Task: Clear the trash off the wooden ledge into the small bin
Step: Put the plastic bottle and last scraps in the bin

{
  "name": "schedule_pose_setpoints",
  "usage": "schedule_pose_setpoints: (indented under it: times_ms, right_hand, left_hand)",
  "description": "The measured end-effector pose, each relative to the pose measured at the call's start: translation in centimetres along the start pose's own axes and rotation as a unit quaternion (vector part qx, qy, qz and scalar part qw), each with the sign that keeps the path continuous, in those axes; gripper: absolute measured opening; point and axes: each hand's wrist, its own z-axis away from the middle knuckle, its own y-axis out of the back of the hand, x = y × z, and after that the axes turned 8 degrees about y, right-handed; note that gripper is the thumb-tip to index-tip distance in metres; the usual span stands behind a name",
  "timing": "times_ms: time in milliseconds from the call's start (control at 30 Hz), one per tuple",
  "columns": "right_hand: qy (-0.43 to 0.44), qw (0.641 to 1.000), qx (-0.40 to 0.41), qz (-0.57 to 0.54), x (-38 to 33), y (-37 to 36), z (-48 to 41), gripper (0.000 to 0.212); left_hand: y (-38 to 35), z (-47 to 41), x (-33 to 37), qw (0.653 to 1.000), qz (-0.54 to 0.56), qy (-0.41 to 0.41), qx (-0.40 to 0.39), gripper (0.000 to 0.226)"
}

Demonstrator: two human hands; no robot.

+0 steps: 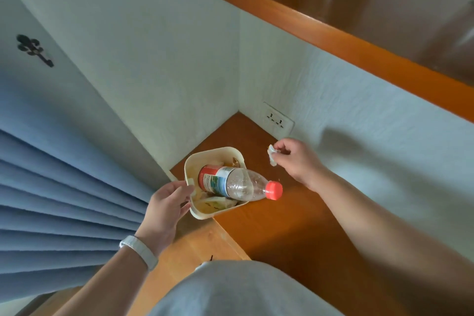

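A small cream bin (195, 161) stands at the left end of the wooden ledge (277, 226), near the wall corner. A clear plastic bottle (238, 183) with a red cap lies across the bin, its neck sticking out over the right rim. Crumpled wrappers lie under the bottle. My left hand (166, 206) holds the bin's near left rim. My right hand (298, 159) hovers to the right of the bin and pinches a small white scrap of paper (272, 156).
A blue curtain (64, 187) hangs at the left. A white wall socket (278, 120) sits just above the ledge behind my right hand. A higher wooden shelf (359, 7) runs across the top right with objects on it. My grey shirt fills the bottom.
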Motion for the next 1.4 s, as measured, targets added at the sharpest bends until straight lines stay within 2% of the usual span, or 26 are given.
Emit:
schedule_pose_setpoints:
  times_ms: [100,233,400,500,633,767,1067,1267,1400]
  right_hand:
    - [0.028,0.998,-0.047,-0.030,-3.5,-0.1,-0.1,0.006]
    - [0.066,0.994,-0.089,0.012,-6.5,-1.6,-0.5,0.003]
    - [0.106,0.983,-0.138,0.063,-7.8,-3.8,-0.5,0.002]
    - [0.115,0.981,-0.141,0.062,-7.6,-4.2,-0.5,0.011]
    - [0.111,0.986,-0.095,0.083,-4.9,-3.1,-1.0,0.012]
    - [0.068,0.984,-0.053,0.156,0.9,-2.0,-1.6,0.026]
    - [0.014,0.949,-0.086,0.304,11.0,-2.3,-3.2,0.058]
    - [0.019,0.922,-0.103,0.373,13.0,-3.3,-5.0,0.053]
    - [0.008,0.920,-0.100,0.378,13.7,-3.9,-4.7,0.047]
  left_hand:
    - [0.1,0.5,0.2,1.000,-0.024,-0.011,-0.013,0.013]
    - [0.3,0.8,0.4,0.998,-0.050,-0.031,-0.024,0.012]
    - [0.7,1.0,0.0,0.998,-0.052,-0.037,-0.023,0.017]
    - [0.9,0.9,-0.2,0.998,-0.060,-0.032,-0.014,0.017]
    - [1.1,0.6,-0.4,0.998,-0.065,-0.022,-0.003,0.011]
    - [0.9,0.4,-0.4,0.999,-0.047,-0.011,0.010,0.009]
    - [-1.1,0.0,0.3,0.998,-0.054,-0.008,0.027,0.010]
    - [-1.0,-0.9,-0.4,0.996,-0.074,0.000,0.055,0.007]
    - [-0.7,-1.1,-0.3,0.995,-0.083,0.001,0.060,0.009]
